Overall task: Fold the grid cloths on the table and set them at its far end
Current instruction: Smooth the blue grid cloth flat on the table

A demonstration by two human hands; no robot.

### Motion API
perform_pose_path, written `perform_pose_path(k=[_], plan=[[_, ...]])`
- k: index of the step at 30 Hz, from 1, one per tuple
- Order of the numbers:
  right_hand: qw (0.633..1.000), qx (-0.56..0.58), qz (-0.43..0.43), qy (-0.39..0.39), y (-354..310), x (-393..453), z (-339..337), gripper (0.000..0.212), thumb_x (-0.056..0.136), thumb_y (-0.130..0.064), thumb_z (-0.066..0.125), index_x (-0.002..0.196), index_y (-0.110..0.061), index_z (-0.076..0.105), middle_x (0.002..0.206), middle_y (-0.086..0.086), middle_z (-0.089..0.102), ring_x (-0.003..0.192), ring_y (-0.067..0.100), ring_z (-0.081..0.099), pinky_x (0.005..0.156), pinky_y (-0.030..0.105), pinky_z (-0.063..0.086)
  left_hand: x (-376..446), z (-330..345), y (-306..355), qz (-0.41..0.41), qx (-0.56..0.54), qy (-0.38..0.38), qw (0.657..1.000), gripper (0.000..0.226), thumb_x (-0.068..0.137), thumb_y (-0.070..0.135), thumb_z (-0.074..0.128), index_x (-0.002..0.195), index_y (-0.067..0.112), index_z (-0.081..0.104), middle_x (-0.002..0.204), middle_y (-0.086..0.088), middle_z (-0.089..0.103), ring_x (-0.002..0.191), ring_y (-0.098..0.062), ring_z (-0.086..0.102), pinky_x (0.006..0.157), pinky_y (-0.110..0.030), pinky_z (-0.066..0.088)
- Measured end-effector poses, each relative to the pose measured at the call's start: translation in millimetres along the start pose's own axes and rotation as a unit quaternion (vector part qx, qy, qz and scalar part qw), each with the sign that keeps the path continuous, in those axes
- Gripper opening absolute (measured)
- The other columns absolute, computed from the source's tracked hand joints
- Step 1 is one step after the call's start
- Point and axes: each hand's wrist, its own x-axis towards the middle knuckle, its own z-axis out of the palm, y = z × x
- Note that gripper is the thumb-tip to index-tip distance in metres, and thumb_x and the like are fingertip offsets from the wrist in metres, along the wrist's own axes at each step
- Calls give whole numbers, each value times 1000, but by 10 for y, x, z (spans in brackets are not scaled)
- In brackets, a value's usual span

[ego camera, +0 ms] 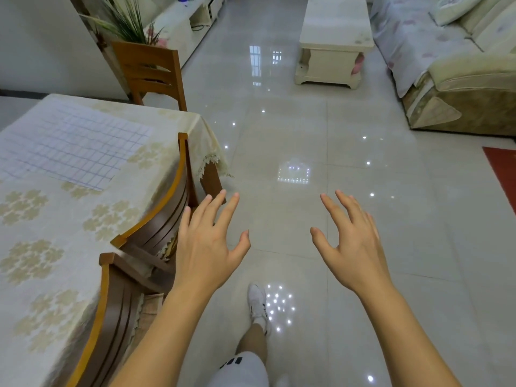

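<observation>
A white cloth with a blue grid lies spread flat on the table, toward its far half at the left of the view. The table wears a cream cloth with a pale floral print. My left hand hovers over the floor just right of the table's chairs, fingers spread and holding nothing. My right hand is raised beside it over the tiles, fingers also spread and empty. Both hands are well away from the grid cloth.
Two wooden chairs are tucked against the table's right side, and a third chair stands at its far end. A cream coffee table and a sofa stand across the glossy tiled floor. My foot in a white shoe is below.
</observation>
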Motion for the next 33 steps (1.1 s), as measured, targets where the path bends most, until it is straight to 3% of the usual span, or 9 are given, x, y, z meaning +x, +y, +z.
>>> perform_pose_path(k=[3,12,18,21,28,33], plan=[[1000,-12,-5,-5,2,443,71,65,89,-52,45,150,-33,36,160,-4,28,149,19,20,121,50,18,378,153,-66,-6,-14,3,1000,67,89,52,45,151,27,39,154,0,43,144,-22,36,118,-54,27],[999,-39,-33,-14,-326,2050,264,61,94,-40,58,150,-33,36,161,-4,26,151,17,16,122,45,13,1807,418,-598,-31,-27,24,999,65,89,49,45,149,24,43,151,-2,47,141,-25,41,119,-54,24],[998,-49,-41,-19,-359,2659,398,59,95,-42,55,150,-33,35,161,-3,26,150,18,18,122,47,15,2413,557,-797,-38,-32,15,999,65,89,48,45,149,25,42,153,0,45,142,-23,39,119,-51,23],[998,-42,-32,-24,-305,3001,476,59,94,-44,52,150,-32,36,160,-2,28,150,19,20,121,49,18,2759,698,-835,-31,-34,5,999,64,89,47,44,148,23,45,151,-2,47,141,-24,42,114,-56,30],[998,-37,-41,-39,-47,3799,608,63,91,-52,43,149,-30,38,159,0,31,148,22,26,116,55,27,3485,1024,-799,-50,-41,-6,998,65,88,46,45,148,23,44,152,-2,46,142,-24,39,118,-54,25],[996,-15,-71,-60,212,4540,670,61,92,-49,47,150,-31,37,159,-1,30,148,21,24,118,55,23,4058,1282,-725,-84,-14,-16,996,66,89,48,42,150,25,39,155,-1,42,145,-23,35,119,-55,24]])
